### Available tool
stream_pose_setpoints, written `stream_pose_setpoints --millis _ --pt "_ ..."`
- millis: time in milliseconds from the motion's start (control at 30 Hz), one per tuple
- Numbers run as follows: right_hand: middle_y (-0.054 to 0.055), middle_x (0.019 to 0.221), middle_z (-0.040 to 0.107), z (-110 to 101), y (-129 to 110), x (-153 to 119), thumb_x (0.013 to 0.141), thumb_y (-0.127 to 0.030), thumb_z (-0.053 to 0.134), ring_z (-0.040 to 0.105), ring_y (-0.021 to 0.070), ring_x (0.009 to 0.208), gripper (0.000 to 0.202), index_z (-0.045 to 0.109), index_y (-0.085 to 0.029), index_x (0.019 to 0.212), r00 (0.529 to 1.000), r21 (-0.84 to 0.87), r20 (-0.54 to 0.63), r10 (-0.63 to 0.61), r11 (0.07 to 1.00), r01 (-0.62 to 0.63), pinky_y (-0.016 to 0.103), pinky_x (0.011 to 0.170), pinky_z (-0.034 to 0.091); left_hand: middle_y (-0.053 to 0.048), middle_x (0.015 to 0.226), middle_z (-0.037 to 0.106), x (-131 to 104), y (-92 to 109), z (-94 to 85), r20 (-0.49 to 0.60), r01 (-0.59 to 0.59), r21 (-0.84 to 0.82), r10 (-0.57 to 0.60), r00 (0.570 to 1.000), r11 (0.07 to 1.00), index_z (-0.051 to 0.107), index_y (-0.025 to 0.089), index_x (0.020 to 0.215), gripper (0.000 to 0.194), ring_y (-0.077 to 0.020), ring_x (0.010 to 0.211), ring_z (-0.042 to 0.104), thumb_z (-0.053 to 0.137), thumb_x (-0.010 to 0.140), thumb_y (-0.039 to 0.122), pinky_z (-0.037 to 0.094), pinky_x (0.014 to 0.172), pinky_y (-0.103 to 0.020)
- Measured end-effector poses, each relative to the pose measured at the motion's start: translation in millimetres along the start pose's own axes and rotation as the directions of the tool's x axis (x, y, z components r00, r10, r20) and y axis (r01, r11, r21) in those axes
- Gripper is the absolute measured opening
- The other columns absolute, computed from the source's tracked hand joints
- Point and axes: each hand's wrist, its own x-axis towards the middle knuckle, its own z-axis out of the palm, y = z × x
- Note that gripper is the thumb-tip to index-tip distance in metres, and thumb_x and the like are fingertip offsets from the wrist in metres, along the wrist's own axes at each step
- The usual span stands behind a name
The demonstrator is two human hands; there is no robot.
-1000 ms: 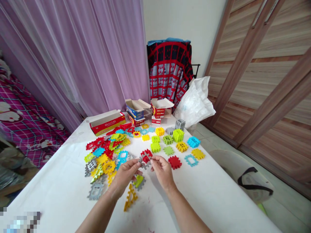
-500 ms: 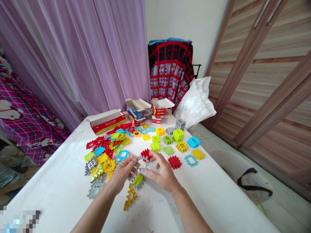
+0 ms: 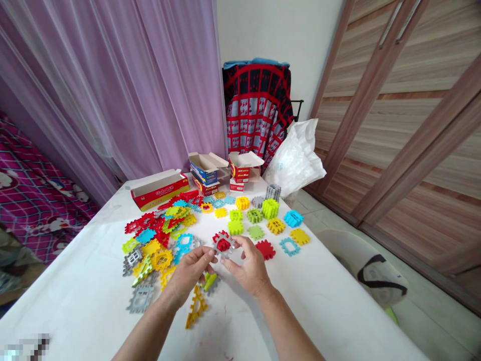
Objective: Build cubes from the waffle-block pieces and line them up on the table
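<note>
Both the left hand (image 3: 192,269) and the right hand (image 3: 248,265) were bare, ungloved, with rounded knuckles. The wrists (image 3: 267,292) were uncovered too, narrower than the left forearm (image 3: 152,323) and right forearm (image 3: 289,323), which were bare to the lower edge of view and widened smoothly towards it.
</note>
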Motion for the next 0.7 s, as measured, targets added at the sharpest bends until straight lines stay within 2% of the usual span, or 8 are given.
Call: stream_pose_setpoints --millis 233,300,400,533,700 --pt "0.006 0.102 0.067 0.5 -1.8 -1.2 0.071 -0.031 0.072 0.063 0.0205 0.090 0.046 0.059 -0.021 0.113 0.996 -0.019 0.068 -0.049 0.999 0.050 0.032 0.077 0.052 0.004 0.054 0.053 2.7 0.1 -4.6 -0.038 -0.009 -0.032 0.008 0.999 0.999 0.058 0.019 0.063 0.050 -0.0076 0.046 0.045 0.068 0.060 0.069 0.033 0.041 -0.019" --pt "0.007 0.107 0.067 -0.5 -1.5 -1.4 0.073 -0.031 0.072 0.063 0.0213 0.095 0.046 0.059 -0.021 0.116 0.992 -0.018 0.110 -0.068 0.997 0.071 0.034 0.083 0.052 0.004 0.054 0.053 3.4 -1.1 -9.5 -0.066 -0.016 -0.029 0.014 0.998 0.999 0.056 0.019 0.062 0.049 -0.0073 0.045 0.043 0.068 0.061 0.067 0.032 0.040 -0.019" --pt "0.010 0.124 0.062 -4.2 -1.7 -1.2 0.074 -0.031 0.072 0.058 0.0242 0.113 0.056 0.055 -0.021 0.127 0.979 -0.045 0.164 -0.122 0.990 0.131 0.039 0.097 0.048 0.006 0.051 0.051 2.4 -0.2 -17.6 -0.073 -0.010 0.031 0.013 0.997 0.999 0.056 0.020 0.061 0.045 -0.0069 0.042 0.040 0.068 0.060 0.063 0.030 0.038 -0.019" --pt "0.010 0.142 0.050 -12.9 -11.1 0.9 0.073 -0.031 0.074 0.046 0.0271 0.129 0.071 0.048 -0.024 0.139 0.918 -0.157 0.323 -0.231 0.943 0.293 0.044 0.107 0.040 0.007 0.046 0.048 -4.3 4.1 -26.1 -0.009 0.010 0.231 -0.008 1.000 0.973 0.057 0.021 0.059 0.035 -0.0083 0.041 0.041 0.063 0.065 0.055 0.030 0.038 -0.019" --pt "0.008 0.129 0.061 -22.5 -35.6 6.3 0.076 -0.030 0.073 0.050 0.0270 0.122 0.057 0.055 -0.025 0.130 0.833 -0.244 0.492 -0.254 0.878 0.412 0.042 0.099 0.042 0.007 0.045 0.047 -13.8 6.3 -27.0 0.029 0.008 0.328 -0.018 0.999 0.945 0.058 0.022 0.059 0.022 -0.0098 0.044 0.042 0.060 0.064 0.043 0.029 0.040 -0.020"
